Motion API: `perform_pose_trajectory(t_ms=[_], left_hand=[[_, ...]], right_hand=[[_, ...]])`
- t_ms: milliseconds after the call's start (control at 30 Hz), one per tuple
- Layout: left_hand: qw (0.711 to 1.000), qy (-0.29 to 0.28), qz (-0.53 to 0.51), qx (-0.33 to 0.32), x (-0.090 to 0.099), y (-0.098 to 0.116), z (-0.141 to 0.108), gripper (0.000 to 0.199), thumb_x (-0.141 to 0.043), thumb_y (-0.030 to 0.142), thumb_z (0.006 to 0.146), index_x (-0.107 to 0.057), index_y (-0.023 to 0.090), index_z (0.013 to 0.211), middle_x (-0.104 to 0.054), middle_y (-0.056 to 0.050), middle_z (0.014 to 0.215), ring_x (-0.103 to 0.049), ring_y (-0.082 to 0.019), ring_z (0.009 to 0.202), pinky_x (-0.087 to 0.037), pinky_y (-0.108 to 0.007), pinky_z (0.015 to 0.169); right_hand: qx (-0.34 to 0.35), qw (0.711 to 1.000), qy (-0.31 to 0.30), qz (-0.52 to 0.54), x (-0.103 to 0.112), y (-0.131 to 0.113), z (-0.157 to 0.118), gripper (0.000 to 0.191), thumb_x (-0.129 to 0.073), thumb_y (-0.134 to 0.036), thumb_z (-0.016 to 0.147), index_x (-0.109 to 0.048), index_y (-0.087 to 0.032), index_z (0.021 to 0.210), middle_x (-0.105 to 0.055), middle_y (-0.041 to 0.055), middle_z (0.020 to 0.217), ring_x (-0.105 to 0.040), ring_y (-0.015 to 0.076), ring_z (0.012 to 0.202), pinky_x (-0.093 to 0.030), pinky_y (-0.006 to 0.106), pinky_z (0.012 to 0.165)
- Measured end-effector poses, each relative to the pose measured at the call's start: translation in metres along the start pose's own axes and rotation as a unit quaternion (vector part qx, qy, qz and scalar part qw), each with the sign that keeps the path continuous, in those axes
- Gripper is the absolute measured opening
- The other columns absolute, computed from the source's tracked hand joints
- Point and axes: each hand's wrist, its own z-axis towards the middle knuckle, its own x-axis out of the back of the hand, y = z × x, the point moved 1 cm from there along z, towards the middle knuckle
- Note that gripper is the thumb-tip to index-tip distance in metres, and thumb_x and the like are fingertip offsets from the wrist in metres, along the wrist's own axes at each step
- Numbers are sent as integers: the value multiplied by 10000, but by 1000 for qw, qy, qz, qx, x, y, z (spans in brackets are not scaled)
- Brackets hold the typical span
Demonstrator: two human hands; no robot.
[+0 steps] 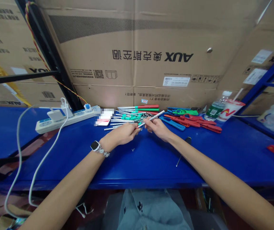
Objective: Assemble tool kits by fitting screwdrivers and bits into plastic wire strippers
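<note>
A slim silver metal rod (157,115) slants up to the right between my hands, above the blue table. My left hand (127,132), with a watch at its wrist, pinches the lower end, where a bit of red shows. My right hand (158,128) is closed around the rod's middle; its fingers partly hide it. Just behind my hands lies a pile of silver rods with green parts (125,118). Red- and green-handled rods (148,106) lie at the back of this pile. A tiny metal piece (133,149) lies in front of my left hand.
Blue, green and red plastic handles (192,121) lie right of the pile. A screwdriver (188,140) lies partly under my right forearm. A bottle (216,107) and a paper cup (231,109) stand at back right. A power strip (79,115) with white cables sits left, before cardboard boxes (127,32).
</note>
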Motion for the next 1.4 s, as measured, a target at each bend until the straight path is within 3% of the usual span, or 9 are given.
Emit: perform_pose_trajectory(t_ms=[267, 433, 600, 700, 800, 933, 1100, 1267, 1400], left_hand=[[999, 25, 45, 1, -2, 1, 1, 303, -343, 362, 1068, -563, 174, 975, -637, -73, 770, -580, -213, 666, -385, -328, 636], [997, 34, 75, 3, 0, -1, 1, 312, -310, 368, 1072, -555, 185, 1007, -625, -71, 778, -581, -232, 674, -360, -332, 630], [996, 24, 84, 12, 2, -4, 1, 324, -303, 372, 1058, -544, 195, 934, -606, -68, 749, -561, -229, 653, -362, -336, 629], [998, 12, 67, 12, -1, -4, 1, 313, -320, 370, 1047, -533, 202, 890, -579, -57, 711, -523, -216, 607, -337, -336, 608], [998, 8, 54, 16, -3, -3, 1, 308, -332, 376, 1039, -515, 210, 855, -554, -48, 690, -493, -209, 582, -312, -336, 600], [999, 5, 44, 23, -2, -2, 2, 305, -323, 380, 1038, -481, 217, 835, -551, -43, 697, -496, -204, 593, -326, -334, 611], [999, 14, 42, 18, -1, -3, 2, 306, -318, 386, 1046, -467, 218, 837, -556, -38, 697, -502, -199, 602, -351, -332, 621], [999, 17, 48, 19, 0, -2, 2, 304, -317, 385, 1051, -465, 215, 847, -563, -42, 722, -521, -205, 633, -356, -332, 635], [998, 18, 51, 13, 1, -1, 2, 317, -304, 378, 1060, -484, 208, 862, -578, -45, 727, -541, -205, 637, -366, -326, 634]], right_hand=[[-36, 999, 8, 29, -6, 3, 2, 583, -646, -761, 805, -552, -215, 625, -321, -73, 498, -299, 98, 487, -277, 263, 517], [-94, 988, 0, 121, 1, -9, -2, 351, -624, -529, 862, -548, -215, 727, -357, -59, 573, -305, 113, 514, -332, 266, 529], [-76, 958, 171, 216, 27, -12, -5, 78, -576, -263, 797, -505, -235, 814, -530, -6, 678, -521, 166, 601, -482, 318, 639], [-46, 946, 244, 206, 35, -9, -4, 125, -607, -304, 840, -505, -253, 890, -684, 45, 862, -686, 218, 818, -534, 340, 732], [-14, 944, 252, 214, 31, -8, -4, 226, -631, -365, 880, -428, -270, 902, -734, 62, 1113, -726, 233, 1012, -544, 327, 757], [11, 952, 240, 189, 15, -8, -5, 274, -592, -420, 919, -358, -277, 931, -710, 84, 1261, -719, 228, 1107, -547, 315, 780], [26, 963, 233, 130, 3, -7, -5, 334, -554, -518, 923, -316, -286, 957, -683, 127, 1306, -684, 259, 1186, -550, 331, 758], [56, 955, 220, 193, 2, -6, 0, 347, -616, -502, 894, -349, -285, 938, -681, 102, 1308, -674, 250, 1171, -537, 334, 769], [60, 948, 245, 196, 8, -5, 0, 401, -797, -483, 744, -484, -261, 861, -734, 53, 1098, -664, 205, 990, -484, 286, 706]])
